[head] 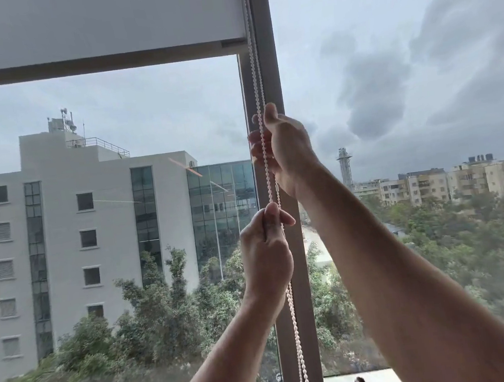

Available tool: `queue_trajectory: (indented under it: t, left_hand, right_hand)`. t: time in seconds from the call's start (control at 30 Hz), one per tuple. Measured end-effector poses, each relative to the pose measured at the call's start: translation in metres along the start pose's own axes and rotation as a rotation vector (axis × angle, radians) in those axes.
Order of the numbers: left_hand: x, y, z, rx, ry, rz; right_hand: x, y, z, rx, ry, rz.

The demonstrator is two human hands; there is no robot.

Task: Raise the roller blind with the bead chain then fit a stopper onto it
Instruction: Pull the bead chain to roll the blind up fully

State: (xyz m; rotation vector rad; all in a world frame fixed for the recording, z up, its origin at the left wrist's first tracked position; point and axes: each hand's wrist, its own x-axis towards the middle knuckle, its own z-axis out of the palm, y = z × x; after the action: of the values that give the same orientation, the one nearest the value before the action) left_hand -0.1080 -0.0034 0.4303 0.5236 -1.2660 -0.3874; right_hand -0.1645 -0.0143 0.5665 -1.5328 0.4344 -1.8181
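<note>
No writing can be read here — no labels, brands or numbers. Nothing in view carries legible signs.

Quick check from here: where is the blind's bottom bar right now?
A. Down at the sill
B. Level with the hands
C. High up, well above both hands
C: the roller blind's bottom bar sits near the top, above the right hand and left hand gripping the bead chain.
</note>
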Motion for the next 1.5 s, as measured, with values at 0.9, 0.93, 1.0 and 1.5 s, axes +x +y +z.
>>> queue_trajectory:
  t: [0.9, 0.93, 1.0, 1.5]
  left_hand:
    - [0.105, 0.097, 0.008, -0.033, -0.165, -0.005]
    - [0.11, 0.107, 0.015, -0.066, -0.176, -0.051]
    - [0.115, 0.12, 0.029, -0.172, -0.195, -0.155]
    - [0.076, 0.075, 0.037, 0.148, 0.059, 0.132]
  right_hand:
    - [-0.083, 0.049, 0.004, -0.107, 0.28, -0.445]
    - [-0.088, 0.058, 0.003, -0.108, 0.277, -0.428]
    - [-0.097, 0.072, 0.0, -0.112, 0.27, -0.414]
    - [-0.037, 0.065, -0.047, -0.125, -0.062, -0.098]
